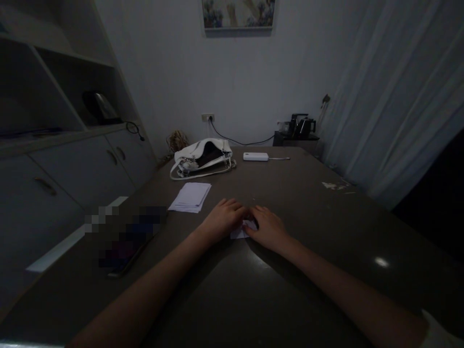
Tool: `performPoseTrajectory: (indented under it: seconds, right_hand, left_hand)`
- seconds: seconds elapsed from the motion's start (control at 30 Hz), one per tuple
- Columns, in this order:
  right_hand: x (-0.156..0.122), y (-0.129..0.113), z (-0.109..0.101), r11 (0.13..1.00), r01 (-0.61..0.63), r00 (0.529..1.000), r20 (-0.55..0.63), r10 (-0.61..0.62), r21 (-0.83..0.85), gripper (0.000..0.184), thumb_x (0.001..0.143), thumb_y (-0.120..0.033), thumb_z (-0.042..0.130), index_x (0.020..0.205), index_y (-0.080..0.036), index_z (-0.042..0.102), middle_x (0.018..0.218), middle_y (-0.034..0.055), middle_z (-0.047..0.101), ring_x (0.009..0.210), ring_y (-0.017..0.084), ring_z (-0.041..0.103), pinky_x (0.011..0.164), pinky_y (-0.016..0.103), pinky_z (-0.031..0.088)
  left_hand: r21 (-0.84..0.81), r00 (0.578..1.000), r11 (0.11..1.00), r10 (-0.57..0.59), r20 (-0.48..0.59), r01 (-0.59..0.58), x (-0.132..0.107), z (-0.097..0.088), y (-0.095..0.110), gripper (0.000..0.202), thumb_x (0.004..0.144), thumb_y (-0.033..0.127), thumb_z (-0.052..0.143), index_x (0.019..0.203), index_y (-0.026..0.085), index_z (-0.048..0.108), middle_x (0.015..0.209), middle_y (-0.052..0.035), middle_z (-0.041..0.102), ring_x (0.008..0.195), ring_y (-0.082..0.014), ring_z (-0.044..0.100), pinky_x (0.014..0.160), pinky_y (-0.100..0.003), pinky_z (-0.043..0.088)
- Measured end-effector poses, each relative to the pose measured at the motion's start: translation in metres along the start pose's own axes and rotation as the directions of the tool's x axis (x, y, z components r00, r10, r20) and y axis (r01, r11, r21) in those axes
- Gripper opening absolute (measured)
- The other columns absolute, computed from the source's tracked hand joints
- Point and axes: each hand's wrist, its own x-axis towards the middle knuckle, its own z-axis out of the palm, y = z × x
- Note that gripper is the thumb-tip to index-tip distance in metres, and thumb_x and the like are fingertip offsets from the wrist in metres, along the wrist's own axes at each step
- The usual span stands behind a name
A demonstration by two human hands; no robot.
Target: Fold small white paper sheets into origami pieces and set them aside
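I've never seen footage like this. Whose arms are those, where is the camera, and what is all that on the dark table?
There is no machine here: the arms belong to a person, and the single picture comes from a camera worn on that person's head, looking forward and down. That is why both forearms reach in from the bottom edge.

The left hand and the right hand lie side by side on the brown table, both pressing on a small piece of white paper. Most of the paper is hidden under the fingers, so its shape is hard to tell.

Further away lie a stack of white paper sheets, a white handbag and a white power bank with a short cable. To the left, a phone-like object is blurred out. A black kettle stands on a small stand by the wall.
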Motion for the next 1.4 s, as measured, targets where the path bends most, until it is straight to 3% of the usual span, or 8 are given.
performPoseTrajectory:
  seconds: [0.23, 0.57, 0.67, 0.8, 0.9, 1.07, 1.23, 1.4]
  right_hand:
    - [-0.001, 0.001, 0.000, 1.000, 0.009, 1.000, 0.012, -0.009, 0.021, 0.020, 0.075, -0.032, 0.059, 0.090, -0.020, 0.056, 0.091, 0.0039, 0.058, 0.086, 0.019, 0.052, 0.068, 0.028, 0.036]
    - [-0.001, 0.002, 0.000, 0.999, 0.005, 1.000, 0.011, -0.006, 0.046, 0.020, 0.075, -0.032, 0.059, 0.092, -0.021, 0.057, 0.092, 0.0031, 0.058, 0.086, 0.018, 0.051, 0.069, 0.028, 0.036]
    - [-0.002, 0.002, 0.000, 0.999, 0.005, 1.000, 0.007, -0.005, 0.051, 0.020, 0.074, -0.032, 0.060, 0.091, -0.020, 0.057, 0.092, 0.0031, 0.058, 0.086, 0.018, 0.051, 0.069, 0.028, 0.036]
    - [-0.003, 0.002, 0.001, 0.998, 0.013, 1.000, -0.016, -0.012, 0.056, 0.021, 0.075, -0.032, 0.060, 0.092, -0.020, 0.057, 0.092, 0.0034, 0.058, 0.087, 0.018, 0.051, 0.070, 0.028, 0.036]
    - [-0.003, 0.002, 0.003, 0.997, 0.021, 0.999, -0.035, -0.019, 0.070, 0.020, 0.075, -0.032, 0.059, 0.092, -0.020, 0.057, 0.093, 0.0039, 0.057, 0.089, 0.018, 0.052, 0.073, 0.028, 0.037]
    - [-0.004, 0.007, 0.001, 0.996, 0.023, 0.998, -0.057, -0.018, 0.086, 0.020, 0.079, -0.033, 0.057, 0.093, -0.019, 0.058, 0.093, 0.0052, 0.058, 0.091, 0.019, 0.053, 0.075, 0.029, 0.040]
    - [-0.005, 0.013, -0.007, 0.996, -0.071, 0.997, -0.034, 0.072, 0.049, 0.024, 0.076, -0.040, 0.060, 0.087, -0.018, 0.061, 0.090, 0.0067, 0.059, 0.088, 0.021, 0.055, 0.072, 0.030, 0.041]
    - [-0.005, 0.017, -0.009, 0.978, -0.131, 0.991, 0.023, 0.129, 0.165, 0.020, 0.068, -0.031, 0.068, 0.080, -0.017, 0.061, 0.083, 0.0047, 0.060, 0.077, 0.016, 0.056, 0.066, 0.027, 0.041]
  left_hand:
    - [-0.012, 0.993, 1.000, -0.024, 0.117, 0.026, -0.010, -0.004, -0.003, 0.002, 0.080, 0.019, 0.056, 0.080, 0.018, 0.058, 0.079, -0.0039, 0.062, 0.082, -0.0199, 0.054, 0.072, -0.031, 0.031]
    - [-0.088, 0.950, 0.983, -0.133, 0.281, 0.163, -0.021, -0.017, -0.008, 0.006, 0.073, 0.015, 0.055, 0.071, 0.019, 0.059, 0.076, -0.0027, 0.064, 0.075, -0.0187, 0.058, 0.075, -0.032, 0.035]
    - [-0.132, 0.943, 0.971, -0.155, 0.293, 0.200, -0.025, -0.020, -0.009, 0.005, 0.074, 0.017, 0.055, 0.070, 0.018, 0.058, 0.071, -0.0021, 0.063, 0.071, -0.0179, 0.058, 0.069, -0.029, 0.037]
    - [-0.318, 0.936, 0.902, -0.200, 0.291, 0.292, -0.029, -0.016, -0.007, 0.011, 0.081, 0.025, 0.049, 0.084, 0.018, 0.057, 0.076, -0.0030, 0.063, 0.065, -0.0150, 0.057, 0.056, -0.022, 0.036]
    - [-0.401, 0.947, 0.867, -0.210, 0.242, 0.294, -0.028, -0.009, -0.003, 0.015, 0.083, 0.029, 0.050, 0.087, 0.017, 0.058, 0.081, -0.0044, 0.064, 0.070, -0.0152, 0.058, 0.058, -0.022, 0.038]
    - [-0.484, 0.949, 0.820, -0.217, 0.228, 0.304, -0.025, -0.003, 0.001, 0.016, 0.079, 0.022, 0.056, 0.095, 0.018, 0.058, 0.083, -0.0033, 0.064, 0.073, -0.0145, 0.058, 0.062, -0.021, 0.040]
    - [-0.486, 0.952, 0.825, -0.195, 0.234, 0.288, -0.023, -0.005, 0.003, 0.017, 0.080, 0.021, 0.054, 0.095, 0.018, 0.063, 0.079, -0.0035, 0.064, 0.069, -0.0138, 0.058, 0.061, -0.021, 0.039]
    - [-0.524, 0.952, 0.801, -0.182, 0.246, 0.289, -0.022, -0.005, 0.011, 0.017, 0.082, 0.019, 0.050, 0.087, 0.015, 0.066, 0.081, -0.0053, 0.066, 0.072, -0.0143, 0.060, 0.064, -0.022, 0.041]
